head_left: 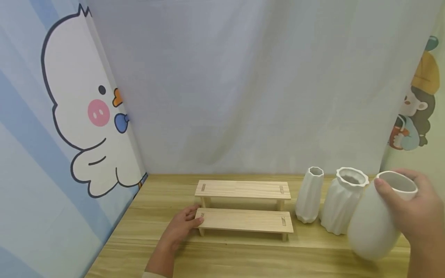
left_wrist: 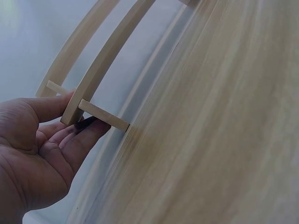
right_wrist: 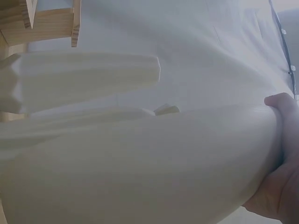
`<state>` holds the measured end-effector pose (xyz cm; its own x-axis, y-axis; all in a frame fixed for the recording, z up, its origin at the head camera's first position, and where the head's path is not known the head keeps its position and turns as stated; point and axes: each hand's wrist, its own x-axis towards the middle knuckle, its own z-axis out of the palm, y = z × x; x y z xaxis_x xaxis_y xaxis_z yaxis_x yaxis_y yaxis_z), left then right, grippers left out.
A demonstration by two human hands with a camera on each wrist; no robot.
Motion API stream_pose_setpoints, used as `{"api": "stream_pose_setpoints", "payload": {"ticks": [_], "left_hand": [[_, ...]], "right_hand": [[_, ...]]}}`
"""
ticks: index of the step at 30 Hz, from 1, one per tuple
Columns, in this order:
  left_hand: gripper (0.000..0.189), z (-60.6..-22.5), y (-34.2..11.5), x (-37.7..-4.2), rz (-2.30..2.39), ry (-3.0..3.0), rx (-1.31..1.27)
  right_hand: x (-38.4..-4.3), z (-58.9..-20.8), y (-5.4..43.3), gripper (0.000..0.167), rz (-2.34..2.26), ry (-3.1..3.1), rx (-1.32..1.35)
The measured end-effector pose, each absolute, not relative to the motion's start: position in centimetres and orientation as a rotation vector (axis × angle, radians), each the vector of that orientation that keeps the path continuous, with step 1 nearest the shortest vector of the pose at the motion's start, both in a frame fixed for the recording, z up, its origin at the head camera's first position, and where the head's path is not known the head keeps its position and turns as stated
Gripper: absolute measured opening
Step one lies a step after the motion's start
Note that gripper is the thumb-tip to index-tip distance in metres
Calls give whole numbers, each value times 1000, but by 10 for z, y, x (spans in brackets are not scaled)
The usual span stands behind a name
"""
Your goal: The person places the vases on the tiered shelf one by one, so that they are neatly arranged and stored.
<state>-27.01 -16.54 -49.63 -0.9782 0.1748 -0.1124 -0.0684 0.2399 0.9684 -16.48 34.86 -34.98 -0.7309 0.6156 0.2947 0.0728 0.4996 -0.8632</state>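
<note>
My left hand (head_left: pixel 182 223) pinches the left end of the front wooden riser (head_left: pixel 245 221), a low pale board on short legs. In the left wrist view, the thumb lies on the board's edge and the fingers curl in by the riser's leg (left_wrist: pixel 103 114). At the right, my right hand (head_left: pixel 417 208) grips a smooth white vase (head_left: pixel 370 227) by its upper part near the rim. That vase tilts a little, its mouth toward the right. The right wrist view is largely filled by the vase (right_wrist: pixel 140 163), with the hand (right_wrist: pixel 280 172) round its mouth end.
Behind the front riser stands a second, taller wooden riser (head_left: pixel 243 189). Left of the held vase are a slim faceted white vase (head_left: pixel 308 197) and a wider pleated white vase (head_left: pixel 342 208) with a wavy rim. A grey curtain (head_left: pixel 243 85) hangs behind the wood-grain table (head_left: pixel 208 258).
</note>
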Motion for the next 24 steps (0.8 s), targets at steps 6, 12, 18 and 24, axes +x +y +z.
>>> {"api": "stream_pose_setpoints", "payload": {"ticks": [6,12,18,24], "left_hand": [[65,-497,-166,-270,1813,2316,93],[65,-497,-166,-270,1810,2306,108],[65,-498,-167,-270,1796,2308,96],[66,-497,-166,-270,1802,2299,90]], "right_hand": [[-165,-351,338,31,1207,-2180,-490],[-167,-351,322,30,1222,-2178,-419],[-168,-354,310,33,1248,-2182,-363],[-170,-357,303,35,1253,-2211,-316]]}}
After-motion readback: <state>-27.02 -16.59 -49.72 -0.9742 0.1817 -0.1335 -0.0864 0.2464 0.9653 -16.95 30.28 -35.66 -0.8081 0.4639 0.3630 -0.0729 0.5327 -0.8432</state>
